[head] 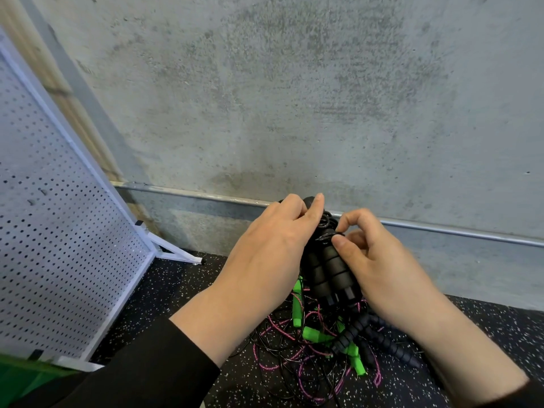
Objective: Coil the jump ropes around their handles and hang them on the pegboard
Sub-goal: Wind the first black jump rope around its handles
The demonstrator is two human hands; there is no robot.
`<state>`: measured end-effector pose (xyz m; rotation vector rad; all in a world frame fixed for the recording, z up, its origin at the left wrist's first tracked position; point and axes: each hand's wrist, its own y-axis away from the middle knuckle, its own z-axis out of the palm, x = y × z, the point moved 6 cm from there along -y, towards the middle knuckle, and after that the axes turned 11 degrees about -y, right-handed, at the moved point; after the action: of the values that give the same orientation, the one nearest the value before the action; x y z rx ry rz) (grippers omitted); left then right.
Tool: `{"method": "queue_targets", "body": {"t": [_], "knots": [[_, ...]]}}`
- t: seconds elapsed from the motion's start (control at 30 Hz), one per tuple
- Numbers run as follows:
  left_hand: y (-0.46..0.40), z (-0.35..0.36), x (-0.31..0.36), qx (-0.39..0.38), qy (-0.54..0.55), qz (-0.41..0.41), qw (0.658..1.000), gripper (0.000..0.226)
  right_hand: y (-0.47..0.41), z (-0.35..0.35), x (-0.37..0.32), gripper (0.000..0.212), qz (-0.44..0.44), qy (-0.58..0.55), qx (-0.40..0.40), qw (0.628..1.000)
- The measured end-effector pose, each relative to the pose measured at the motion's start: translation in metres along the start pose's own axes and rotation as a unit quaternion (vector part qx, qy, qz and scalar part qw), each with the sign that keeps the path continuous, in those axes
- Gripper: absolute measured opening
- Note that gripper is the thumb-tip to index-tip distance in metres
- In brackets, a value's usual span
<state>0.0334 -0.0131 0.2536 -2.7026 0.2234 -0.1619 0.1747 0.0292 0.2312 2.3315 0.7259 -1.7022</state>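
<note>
Two black foam jump-rope handles [329, 272] lie side by side, held up above the floor with thin black cord wound around their upper part. My left hand [270, 245] grips the handles from the left, index finger stretched over the top. My right hand [374, 260] pinches the black cord [326, 223] between thumb and fingers at the handles' upper right. The white pegboard [50, 231] stands tilted at the left, with small pegs in it.
On the speckled black floor [182, 293] below my hands lies a tangle of ropes [297, 357]: pink and black cords, green handles [318, 334] and black ribbed handles [379, 337]. A concrete wall with a metal conduit [471, 234] runs behind.
</note>
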Motion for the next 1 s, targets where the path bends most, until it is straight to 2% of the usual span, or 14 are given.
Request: {"method": "queue_targets", "body": {"t": [0.2, 0.37, 0.57, 0.77, 0.9, 1.0], "knots": [[0.002, -0.005, 0.004, -0.003, -0.008, -0.004, 1.0, 0.077, -0.001, -0.005, 0.001, 0.009, -0.009, 0.024, -0.013, 1.0], [0.0, -0.003, -0.001, -0.017, -0.016, -0.003, 1.0, 0.081, 0.001, -0.004, -0.001, 0.015, 0.003, -0.008, 0.017, 1.0], [0.001, 0.003, 0.001, -0.016, -0.006, 0.006, 1.0, 0.073, 0.001, -0.002, 0.001, 0.016, 0.004, -0.013, 0.031, 0.999], [0.002, 0.002, 0.0, 0.007, 0.133, -0.05, 0.99, 0.051, 0.004, 0.001, -0.002, 0.027, 0.041, -0.022, 0.016, 0.999], [0.002, -0.004, -0.01, 0.032, 0.242, -0.135, 0.96, 0.05, 0.003, 0.0, -0.007, 0.018, 0.045, -0.06, 0.03, 0.997], [0.004, -0.003, -0.008, 0.028, 0.281, -0.156, 0.947, 0.051, 0.003, -0.004, -0.01, 0.017, 0.048, -0.072, 0.069, 0.994]]}}
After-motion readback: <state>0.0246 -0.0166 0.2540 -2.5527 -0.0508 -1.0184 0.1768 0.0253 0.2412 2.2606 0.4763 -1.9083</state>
